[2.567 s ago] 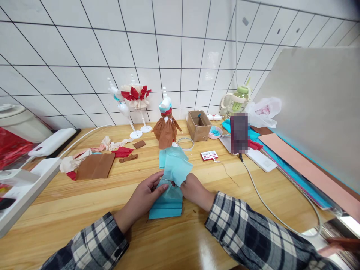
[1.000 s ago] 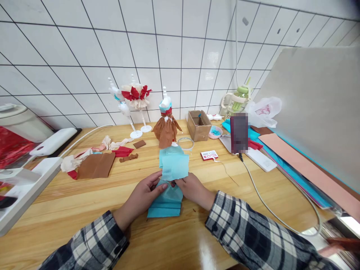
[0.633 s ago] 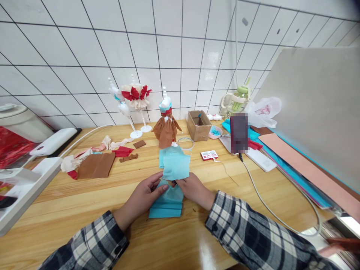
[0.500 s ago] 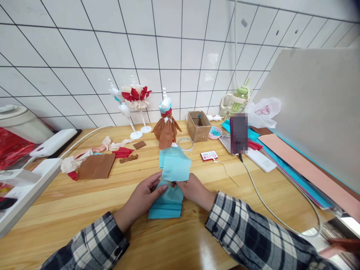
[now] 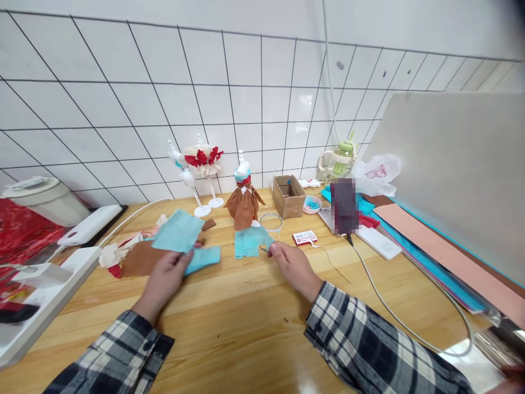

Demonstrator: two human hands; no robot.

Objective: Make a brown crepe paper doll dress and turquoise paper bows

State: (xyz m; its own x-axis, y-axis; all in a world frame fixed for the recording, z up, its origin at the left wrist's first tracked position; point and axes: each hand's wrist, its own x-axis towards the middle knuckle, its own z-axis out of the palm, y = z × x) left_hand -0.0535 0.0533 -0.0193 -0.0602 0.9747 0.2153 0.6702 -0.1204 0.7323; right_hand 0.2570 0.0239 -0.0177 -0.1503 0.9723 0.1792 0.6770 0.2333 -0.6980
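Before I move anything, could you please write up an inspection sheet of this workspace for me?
Surface: wooden table, a few small dark specks near the front.
Job's things: pale blue sheet raised above the table; folded blue piece beside it; flat blue piece farther right.
Hands: left hand grips the pale blue sheet; right hand is at the flat blue piece's edge, its hold unclear.
Clutter: brown sheet, cardboard box, pink bowl, brown-skirted figure.
Cables: white cable at left; grey-white cable looping at right.
Surroundings: tiled wall, grey panel.
Spilled liquid: nothing seen.
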